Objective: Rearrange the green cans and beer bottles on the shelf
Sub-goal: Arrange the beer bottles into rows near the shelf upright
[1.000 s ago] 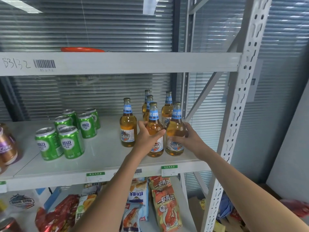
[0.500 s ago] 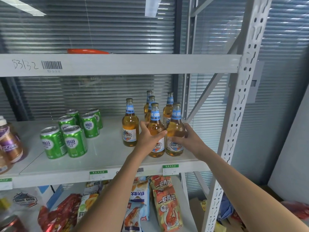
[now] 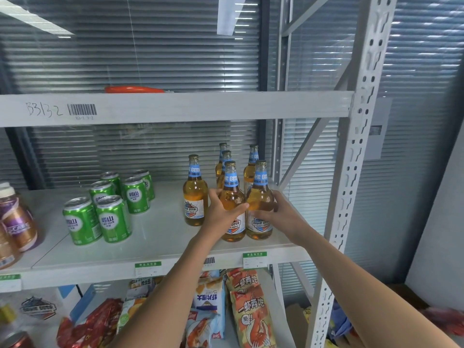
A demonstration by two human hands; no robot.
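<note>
A: Two hands, two bottles. The left hand (image 3: 221, 212) is wrapped round the belly of the front-left beer bottle (image 3: 232, 209), thumb across the glass and fingers behind it. The right hand (image 3: 281, 214) is closed on the front-right beer bottle (image 3: 260, 199) from its right side. Both bottles stand upright at the right end of the middle shelf (image 3: 160, 244), touching or nearly so.

B: Why grip so low?

A: Probably for steadiness: a hold on the wide body keeps a tall, narrow bottle from tipping while it is slid or lifted. Taking the front pair first also opens a way to those behind.

B: And the rest of the stock?

A: One lone bottle (image 3: 195, 197) stands just left of the pair, with three more bottles (image 3: 252, 164) behind. The green cans (image 3: 110, 209), six of them, sit in a loose cluster well to the left.

B: What can't be made out?

A: Whether the bottle bases have left the shelf. The left hand's fingertips are hidden behind the glass, the rear bottles show little but necks, and a brown bottle (image 3: 17, 219) at the left edge is cut off.
</note>
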